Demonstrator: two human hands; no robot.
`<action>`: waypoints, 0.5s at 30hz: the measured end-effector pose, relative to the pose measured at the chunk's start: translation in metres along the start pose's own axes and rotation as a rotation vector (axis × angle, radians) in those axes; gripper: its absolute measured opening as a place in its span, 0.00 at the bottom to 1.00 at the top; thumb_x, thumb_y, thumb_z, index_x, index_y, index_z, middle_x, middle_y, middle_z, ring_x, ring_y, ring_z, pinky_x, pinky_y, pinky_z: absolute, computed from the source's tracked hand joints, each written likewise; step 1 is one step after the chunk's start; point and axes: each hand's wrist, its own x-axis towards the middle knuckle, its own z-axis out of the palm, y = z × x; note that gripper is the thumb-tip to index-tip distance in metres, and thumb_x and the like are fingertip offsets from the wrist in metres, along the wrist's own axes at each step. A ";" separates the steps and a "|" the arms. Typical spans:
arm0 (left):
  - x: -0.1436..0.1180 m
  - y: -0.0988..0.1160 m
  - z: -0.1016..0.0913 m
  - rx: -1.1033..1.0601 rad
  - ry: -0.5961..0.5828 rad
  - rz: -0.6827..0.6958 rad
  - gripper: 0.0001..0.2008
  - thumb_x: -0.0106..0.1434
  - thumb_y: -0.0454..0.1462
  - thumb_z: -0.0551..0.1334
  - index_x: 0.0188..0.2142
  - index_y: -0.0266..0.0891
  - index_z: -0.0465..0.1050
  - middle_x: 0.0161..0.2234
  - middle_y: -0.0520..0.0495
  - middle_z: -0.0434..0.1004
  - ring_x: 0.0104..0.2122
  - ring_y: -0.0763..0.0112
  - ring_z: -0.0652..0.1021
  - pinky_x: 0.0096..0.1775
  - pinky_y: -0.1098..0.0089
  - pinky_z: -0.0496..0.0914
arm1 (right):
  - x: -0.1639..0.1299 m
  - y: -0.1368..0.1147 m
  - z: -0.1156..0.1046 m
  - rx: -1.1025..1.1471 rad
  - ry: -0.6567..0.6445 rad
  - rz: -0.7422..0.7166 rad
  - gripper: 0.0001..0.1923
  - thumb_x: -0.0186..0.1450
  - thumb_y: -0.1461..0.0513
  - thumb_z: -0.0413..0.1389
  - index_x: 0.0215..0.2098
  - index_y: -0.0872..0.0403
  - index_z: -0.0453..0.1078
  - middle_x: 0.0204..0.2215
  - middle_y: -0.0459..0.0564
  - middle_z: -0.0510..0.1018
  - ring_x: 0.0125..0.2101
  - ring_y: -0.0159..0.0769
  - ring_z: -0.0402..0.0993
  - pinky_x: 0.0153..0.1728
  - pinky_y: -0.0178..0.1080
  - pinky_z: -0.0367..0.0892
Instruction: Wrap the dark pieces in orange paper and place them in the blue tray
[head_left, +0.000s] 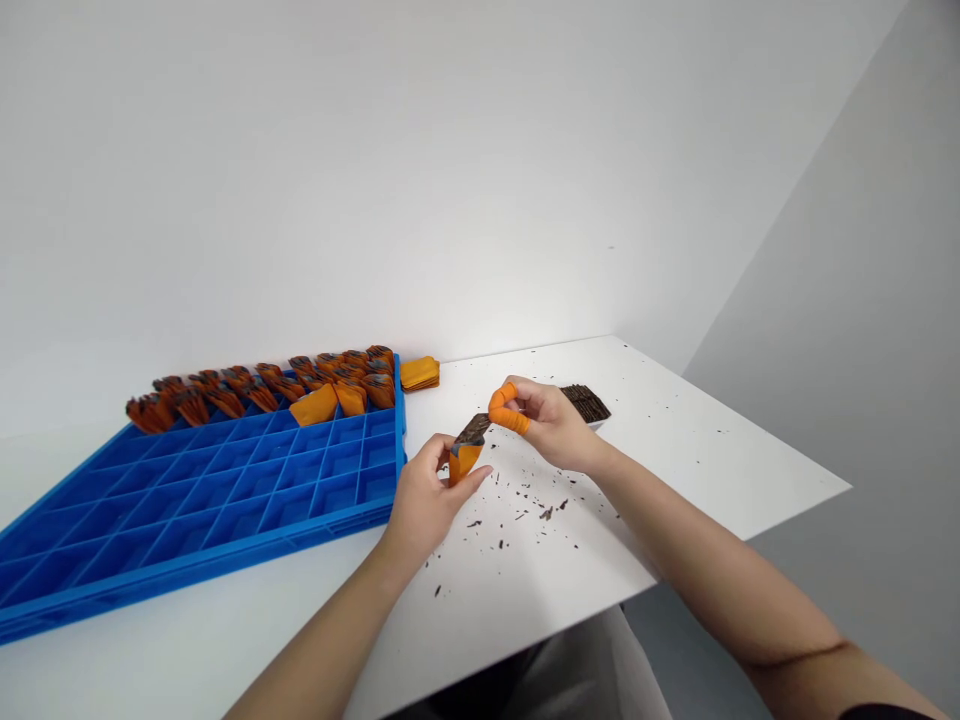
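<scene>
White surface (pixel 675 440), dark crumbs (pixel 547 513) scattered. My left grip (pixel 426 497) holds an orange pouch (pixel 463 463), dark piece (pixel 472 430) partly in; my right grip (pixel 556 425) pinches its top. Other pouches (pixel 379 390) line blue tray's (pixel 202 566) back; dark stack (pixel 586 403) suggests more left.

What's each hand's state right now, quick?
Left hand: holding a small, flat orange pouch.
Right hand: closed, orange-covered fingers pinching the corner of a flat, dark brown flaky piece at the pouch's mouth.
</scene>
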 end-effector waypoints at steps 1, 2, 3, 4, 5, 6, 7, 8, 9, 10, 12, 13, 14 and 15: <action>0.000 0.001 0.000 0.008 -0.030 -0.025 0.19 0.57 0.46 0.76 0.42 0.40 0.75 0.37 0.48 0.82 0.33 0.65 0.81 0.32 0.67 0.78 | 0.000 0.002 0.001 0.003 -0.004 0.005 0.14 0.67 0.49 0.65 0.35 0.50 0.76 0.30 0.44 0.66 0.31 0.32 0.61 0.34 0.38 0.64; 0.000 0.001 0.000 0.010 -0.057 -0.048 0.19 0.58 0.47 0.75 0.42 0.40 0.75 0.39 0.47 0.82 0.34 0.65 0.82 0.33 0.66 0.78 | -0.001 0.003 0.001 0.003 -0.006 0.011 0.13 0.67 0.50 0.65 0.35 0.50 0.76 0.30 0.44 0.66 0.31 0.32 0.61 0.34 0.38 0.64; 0.000 0.002 0.000 0.006 -0.077 -0.065 0.19 0.58 0.47 0.75 0.43 0.40 0.74 0.41 0.46 0.82 0.36 0.64 0.82 0.34 0.66 0.78 | -0.001 0.004 0.001 0.001 -0.008 0.015 0.13 0.67 0.50 0.66 0.35 0.50 0.76 0.30 0.44 0.65 0.32 0.32 0.61 0.34 0.38 0.64; 0.000 0.002 0.000 -0.007 -0.084 -0.073 0.20 0.59 0.47 0.75 0.43 0.40 0.74 0.43 0.45 0.82 0.38 0.63 0.82 0.34 0.66 0.78 | -0.001 0.005 0.000 0.000 -0.007 0.016 0.13 0.67 0.50 0.66 0.35 0.50 0.76 0.30 0.44 0.66 0.32 0.32 0.62 0.34 0.38 0.64; 0.000 0.002 0.000 -0.024 -0.087 -0.078 0.20 0.58 0.46 0.75 0.44 0.40 0.74 0.44 0.44 0.82 0.41 0.61 0.82 0.35 0.66 0.78 | -0.001 0.005 0.000 0.000 -0.004 0.015 0.13 0.67 0.50 0.66 0.35 0.50 0.76 0.30 0.44 0.66 0.32 0.33 0.62 0.35 0.38 0.64; 0.000 0.002 0.000 -0.042 -0.090 -0.083 0.20 0.58 0.46 0.75 0.44 0.40 0.74 0.46 0.43 0.82 0.43 0.60 0.82 0.36 0.66 0.79 | -0.001 0.006 0.000 0.002 -0.002 0.014 0.13 0.67 0.50 0.66 0.35 0.50 0.76 0.30 0.44 0.66 0.32 0.33 0.62 0.35 0.38 0.64; 0.000 0.002 0.000 -0.059 -0.090 -0.089 0.21 0.58 0.46 0.75 0.44 0.40 0.73 0.47 0.42 0.82 0.45 0.58 0.82 0.36 0.65 0.79 | -0.001 0.006 -0.001 0.001 -0.001 0.013 0.13 0.67 0.50 0.65 0.35 0.50 0.76 0.31 0.44 0.67 0.32 0.33 0.62 0.35 0.38 0.64; 0.000 0.002 0.000 -0.075 -0.089 -0.094 0.21 0.57 0.45 0.76 0.44 0.40 0.73 0.47 0.42 0.82 0.46 0.58 0.82 0.36 0.65 0.79 | -0.001 0.007 -0.001 -0.003 -0.003 0.012 0.13 0.67 0.50 0.65 0.35 0.50 0.76 0.31 0.44 0.67 0.32 0.32 0.62 0.35 0.38 0.64; 0.000 0.001 0.000 -0.089 -0.088 -0.097 0.21 0.57 0.45 0.76 0.44 0.40 0.73 0.48 0.41 0.82 0.47 0.57 0.81 0.36 0.65 0.79 | -0.002 0.007 -0.001 -0.011 -0.002 0.009 0.13 0.68 0.50 0.65 0.35 0.50 0.76 0.31 0.44 0.66 0.32 0.32 0.61 0.35 0.38 0.64; 0.000 0.001 0.000 -0.100 -0.087 -0.098 0.21 0.57 0.45 0.76 0.44 0.40 0.72 0.48 0.41 0.82 0.47 0.57 0.81 0.36 0.65 0.79 | -0.002 0.008 -0.001 -0.022 0.001 0.005 0.13 0.68 0.50 0.65 0.35 0.50 0.76 0.31 0.44 0.66 0.31 0.32 0.61 0.34 0.38 0.64; -0.001 0.001 0.001 -0.114 -0.091 -0.094 0.21 0.58 0.45 0.75 0.45 0.40 0.72 0.49 0.41 0.82 0.47 0.58 0.82 0.37 0.64 0.79 | -0.002 0.009 -0.001 -0.048 0.003 -0.012 0.13 0.68 0.50 0.65 0.35 0.50 0.76 0.30 0.44 0.65 0.31 0.32 0.60 0.33 0.38 0.63; -0.001 0.001 0.001 -0.111 -0.092 -0.088 0.20 0.59 0.45 0.75 0.45 0.41 0.72 0.49 0.41 0.82 0.46 0.58 0.82 0.39 0.64 0.79 | -0.003 0.009 -0.002 -0.061 -0.003 -0.023 0.13 0.69 0.50 0.65 0.35 0.50 0.76 0.31 0.44 0.65 0.31 0.32 0.60 0.33 0.38 0.63; -0.001 0.001 0.001 -0.102 -0.091 -0.080 0.20 0.59 0.45 0.74 0.46 0.41 0.72 0.49 0.41 0.82 0.47 0.58 0.82 0.41 0.63 0.79 | -0.003 0.009 -0.002 -0.072 -0.013 -0.037 0.12 0.69 0.50 0.64 0.36 0.50 0.76 0.31 0.44 0.65 0.31 0.32 0.61 0.33 0.38 0.63; -0.002 0.001 0.001 -0.089 -0.083 -0.072 0.20 0.59 0.44 0.74 0.46 0.41 0.72 0.49 0.41 0.82 0.47 0.58 0.82 0.44 0.62 0.78 | -0.003 0.009 -0.003 -0.081 -0.025 -0.052 0.12 0.69 0.51 0.64 0.36 0.50 0.76 0.31 0.44 0.65 0.32 0.33 0.61 0.33 0.38 0.63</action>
